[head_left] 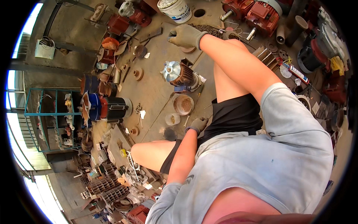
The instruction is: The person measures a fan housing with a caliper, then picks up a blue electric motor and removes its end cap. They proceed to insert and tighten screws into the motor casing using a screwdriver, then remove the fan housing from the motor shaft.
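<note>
My right hand (185, 39), in a grey-brown work glove, reaches out over the floor at the upper middle. Its fingers are curled; whatever they may hold is hidden. Just below it lies a round brown disc (188, 49). My left hand (198, 124), gloved too, is closed near my lap, and its grip cannot be made out. Between the hands stands a small electric motor (183, 74) with a silver fan (172, 71) and a blue part at its base. Beside it are a round brown bowl (183, 104) and a small whitish tub (172, 119) with something inside.
A white bucket (175, 10) stands at the far side, near red motors (263, 15). A red and black motor (113, 109) lies at left, before a teal metal rack (56, 115). Metal parts and scraps clutter the lower left; a cartridge tube (298, 73) lies at right.
</note>
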A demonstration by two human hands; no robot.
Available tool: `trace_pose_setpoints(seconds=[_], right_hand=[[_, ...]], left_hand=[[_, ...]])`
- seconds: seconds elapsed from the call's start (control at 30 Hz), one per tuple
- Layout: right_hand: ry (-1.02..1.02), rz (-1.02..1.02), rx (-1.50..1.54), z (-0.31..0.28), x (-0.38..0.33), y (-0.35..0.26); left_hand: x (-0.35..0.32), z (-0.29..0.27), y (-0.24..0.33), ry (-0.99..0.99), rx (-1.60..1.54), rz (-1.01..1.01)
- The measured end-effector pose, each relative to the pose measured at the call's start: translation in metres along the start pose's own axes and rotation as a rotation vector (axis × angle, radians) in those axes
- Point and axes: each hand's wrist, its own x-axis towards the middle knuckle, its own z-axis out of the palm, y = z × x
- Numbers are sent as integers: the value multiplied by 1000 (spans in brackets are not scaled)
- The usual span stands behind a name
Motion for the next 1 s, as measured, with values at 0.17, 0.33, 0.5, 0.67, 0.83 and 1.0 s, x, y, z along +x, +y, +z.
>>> trace_pose_setpoints(seconds=[0.17, 0.33, 0.5, 0.67, 0.83, 1.0], right_hand=[[139, 68, 152, -9, -1, 10], [183, 157, 237, -17, -18, -26], [343, 180, 240, -32, -33, -3], [373, 196, 246, -31, -73, 6], [362, 220, 549, -21, -102, 12], [328, 218, 848, 51, -164, -28]], left_hand=[[10, -3, -25, 118, -96, 101], [30, -30, -71, 105, -79, -40], [57, -33, -18, 25, 48, 148], [75, -24, 8, -155, -119, 171], [82, -37, 53, -61, 189, 305], [66, -50, 93, 22, 216, 449]])
